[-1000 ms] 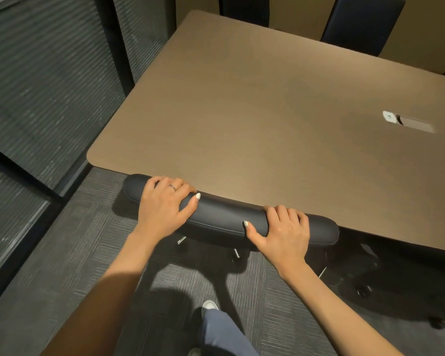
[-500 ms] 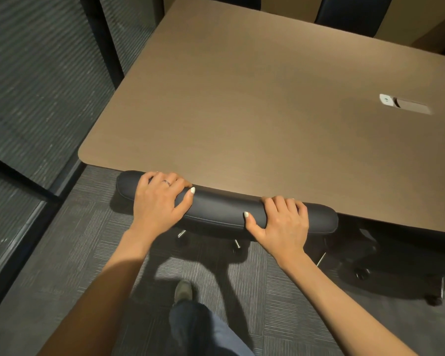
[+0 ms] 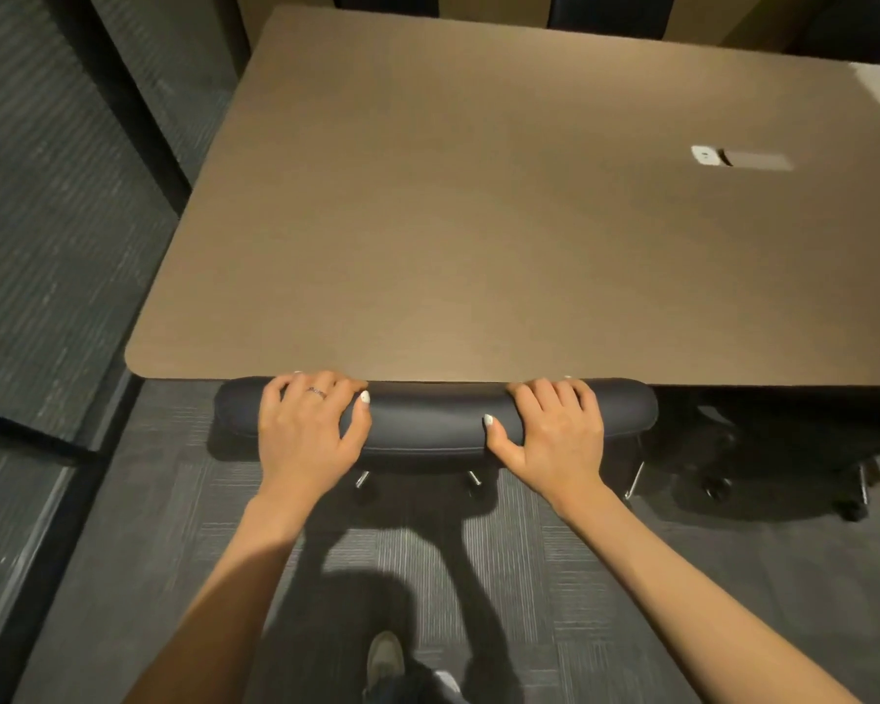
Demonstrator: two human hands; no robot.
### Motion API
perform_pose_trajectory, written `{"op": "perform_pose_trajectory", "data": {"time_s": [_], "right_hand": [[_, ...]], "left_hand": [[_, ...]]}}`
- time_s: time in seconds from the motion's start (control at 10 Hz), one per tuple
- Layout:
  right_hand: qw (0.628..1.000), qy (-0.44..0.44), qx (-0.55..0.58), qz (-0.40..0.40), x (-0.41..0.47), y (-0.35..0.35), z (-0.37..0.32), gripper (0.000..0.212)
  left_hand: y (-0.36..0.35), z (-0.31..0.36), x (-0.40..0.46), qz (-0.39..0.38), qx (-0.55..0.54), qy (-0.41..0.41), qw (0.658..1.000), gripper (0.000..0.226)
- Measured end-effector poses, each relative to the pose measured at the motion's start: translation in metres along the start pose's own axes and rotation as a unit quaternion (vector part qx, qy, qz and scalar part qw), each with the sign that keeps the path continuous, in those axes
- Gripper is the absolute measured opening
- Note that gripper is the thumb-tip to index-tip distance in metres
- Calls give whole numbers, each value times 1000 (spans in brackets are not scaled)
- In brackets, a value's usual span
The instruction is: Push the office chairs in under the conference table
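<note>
A black office chair (image 3: 428, 419) stands at the near edge of the brown conference table (image 3: 478, 221). Only the top of its backrest and a few chrome legs show; the seat is hidden beneath the tabletop. My left hand (image 3: 308, 429) grips the left part of the backrest top, fingers curled over it against the table edge. My right hand (image 3: 549, 431) grips the right part the same way. The backrest top touches or nearly touches the table edge.
Another chair's base with castors (image 3: 783, 464) sits under the table to the right. Two dark chair backs (image 3: 610, 7) stand at the far side. A white socket cover (image 3: 707, 156) lies in the tabletop. A glass partition (image 3: 47, 221) runs along the left. Grey carpet underfoot.
The chair has rolled forward until its backrest sits square against the table edge. I have stepped closer, and both hands stay gripped on the backrest.
</note>
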State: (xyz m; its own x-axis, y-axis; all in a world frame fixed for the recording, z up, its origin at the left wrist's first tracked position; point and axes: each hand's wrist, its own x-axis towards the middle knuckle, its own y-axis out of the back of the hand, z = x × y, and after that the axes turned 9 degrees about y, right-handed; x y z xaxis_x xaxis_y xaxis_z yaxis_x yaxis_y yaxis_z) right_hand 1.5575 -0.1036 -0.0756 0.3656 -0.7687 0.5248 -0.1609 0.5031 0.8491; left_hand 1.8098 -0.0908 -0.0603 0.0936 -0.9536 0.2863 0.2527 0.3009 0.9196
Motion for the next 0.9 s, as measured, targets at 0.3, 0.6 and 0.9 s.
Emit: {"op": "perform_pose_trajectory", "data": {"time_s": [0.3, 0.6, 0.9], "right_hand": [[994, -42, 33, -94, 3, 16, -7, 45], [976, -131, 36, -170, 7, 39, -29, 49], [967, -165, 53, -188, 1, 80, -46, 44]], "left_hand": [[10, -1, 2, -73, 25, -23, 997, 37], [22, -4, 3, -125, 1, -60, 990, 49], [47, -6, -2, -138, -42, -110, 983, 60]]}}
